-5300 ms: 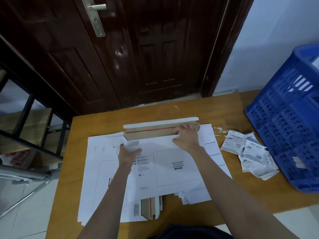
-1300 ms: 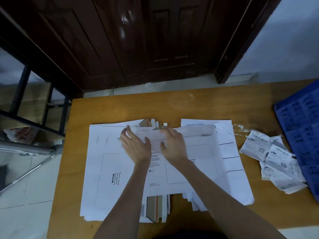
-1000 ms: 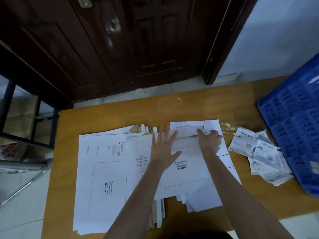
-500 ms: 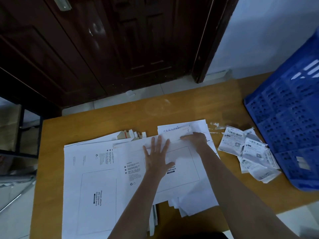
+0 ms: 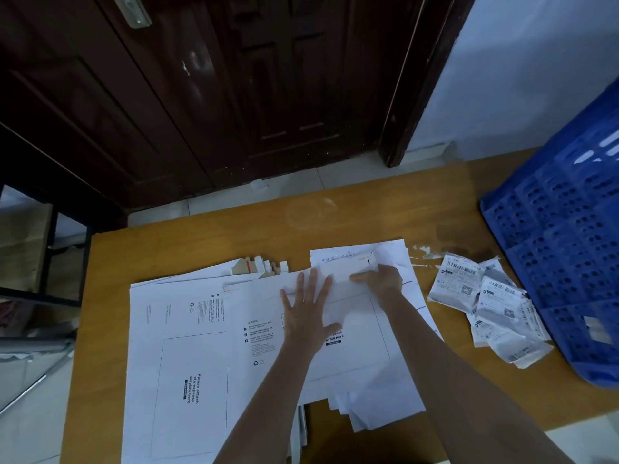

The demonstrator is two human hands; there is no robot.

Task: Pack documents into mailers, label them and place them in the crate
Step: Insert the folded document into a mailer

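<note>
White mailer (image 5: pixel 351 329) flat on wooden table (image 5: pixel 201 242).
Left hand (image 5: pixel 306 316) presses it, fingers splayed; right hand (image 5: pixel 383 281) curls on its top flap edge.

Mailers (image 5: pixel 207 346): left-centre on table (image 5: pixel 201 242)
Documents (image 5: pixel 388 400): under top mailer, right
Labels (image 5: pixel 492 303): right of documents
Crate (image 5: pixel 569 236): far right

Wooden table (image 5: pixel 207 244) under white mailers (image 5: pixel 187 329), papers (image 5: pixel 392 401), crumpled labels (image 5: pixel 492 306), blue crate (image 5: pixel 569 236).
</note>
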